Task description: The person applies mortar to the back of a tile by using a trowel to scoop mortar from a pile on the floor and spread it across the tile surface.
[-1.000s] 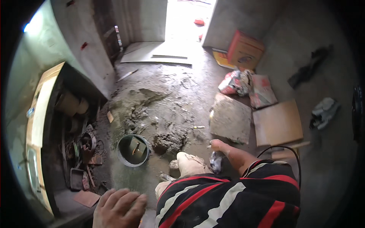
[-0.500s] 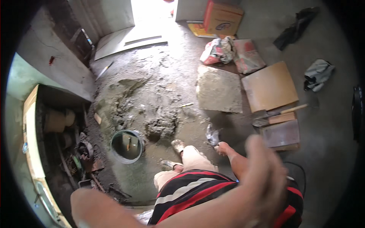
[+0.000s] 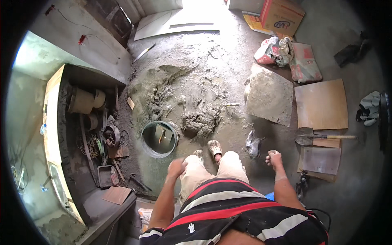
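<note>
My left hand hangs beside my left knee, a little right of and below a round bucket. Its fingers are blurred and partly turned away. In the bucket lies a flat square plate with an orange handle, perhaps a float. Out to the right, my right hand is closed, fingers curled, with nothing visible in it. A crumpled grey plastic bag lies on the floor just left of that hand, apart from it. Ahead of my feet sits a heap of wet mortar.
Wet mortar spreads over the floor ahead. At right lie a rough grey slab, a tan tile, a shovel and cement bags. A cardboard box stands farther back. A cluttered recess with pots is at left.
My left hand, formerly raised across my chest with fingers outstretched, has dropped to my left knee. My right hand has moved away from the plastic bag. The view has shifted left.
</note>
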Demonstrator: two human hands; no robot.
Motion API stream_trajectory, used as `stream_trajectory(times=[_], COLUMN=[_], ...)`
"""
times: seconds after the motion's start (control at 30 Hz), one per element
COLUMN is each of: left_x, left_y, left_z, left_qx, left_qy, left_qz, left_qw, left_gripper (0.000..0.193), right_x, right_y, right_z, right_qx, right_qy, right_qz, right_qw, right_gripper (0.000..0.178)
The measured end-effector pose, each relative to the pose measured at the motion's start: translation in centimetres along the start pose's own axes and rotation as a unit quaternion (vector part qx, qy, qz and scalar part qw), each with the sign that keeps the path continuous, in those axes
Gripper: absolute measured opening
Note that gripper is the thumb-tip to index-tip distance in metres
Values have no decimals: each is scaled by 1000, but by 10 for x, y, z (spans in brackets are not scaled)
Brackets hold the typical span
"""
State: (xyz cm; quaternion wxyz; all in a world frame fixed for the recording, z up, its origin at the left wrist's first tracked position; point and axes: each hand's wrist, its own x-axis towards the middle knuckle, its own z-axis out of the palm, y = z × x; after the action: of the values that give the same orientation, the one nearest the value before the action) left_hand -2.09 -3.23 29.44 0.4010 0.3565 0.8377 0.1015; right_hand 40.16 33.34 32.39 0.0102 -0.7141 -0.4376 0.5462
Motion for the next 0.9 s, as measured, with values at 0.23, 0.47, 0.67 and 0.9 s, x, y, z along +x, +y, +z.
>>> stream_trajectory(times=[0.23, 0.47, 0.67, 0.9], left_x=[-116, 8, 199, 372], left_y=[-252, -195, -30, 186], left_z=[101, 60, -5, 63], left_qx=[10, -252, -288, -457], left_qy=[-234, -48, 78, -54], left_qz=[-284, -332, -128, -172], left_qw=[930, 908, 946, 871], left_gripper=[51, 25, 30, 36], right_x=[-34, 5, 139, 358], right_y=[89, 84, 13, -45], right_z=[-20, -16, -34, -119], right_qx=[-152, -182, -103, -135], right_qy=[58, 72, 63, 204], right_qz=[85, 125, 90, -32], right_qw=[983, 973, 989, 969], right_gripper=[34, 40, 38, 47])
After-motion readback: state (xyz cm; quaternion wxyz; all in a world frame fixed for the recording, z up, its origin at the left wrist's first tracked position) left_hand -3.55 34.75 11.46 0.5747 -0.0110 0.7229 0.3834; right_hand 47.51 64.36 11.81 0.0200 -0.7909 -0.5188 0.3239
